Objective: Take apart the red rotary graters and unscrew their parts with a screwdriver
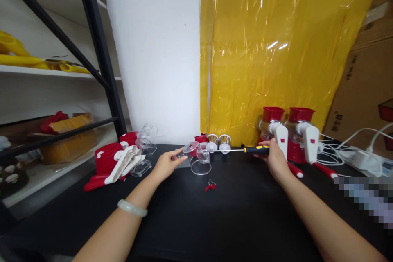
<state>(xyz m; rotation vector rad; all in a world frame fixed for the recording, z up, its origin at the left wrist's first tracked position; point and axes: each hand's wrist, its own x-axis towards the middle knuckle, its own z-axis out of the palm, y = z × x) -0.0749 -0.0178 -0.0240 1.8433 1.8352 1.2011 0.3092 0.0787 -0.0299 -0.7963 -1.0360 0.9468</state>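
My right hand grips the black and yellow handle of a screwdriver, its long shaft pointing left. The shaft's end reaches the side of a clear plastic housing. On the housing's left side, my left hand pinches it between thumb and fingers. Small red parts with metal pins lie on the black table in front of the housing. Two metal grater drums with white ends stand behind the shaft, beside a red piece partly hidden by the housing.
Red and white parts and more clear housings sit at the left. Two assembled red and white grinders stand at the right, near white cables and a power strip. A black-framed shelf borders the left side.
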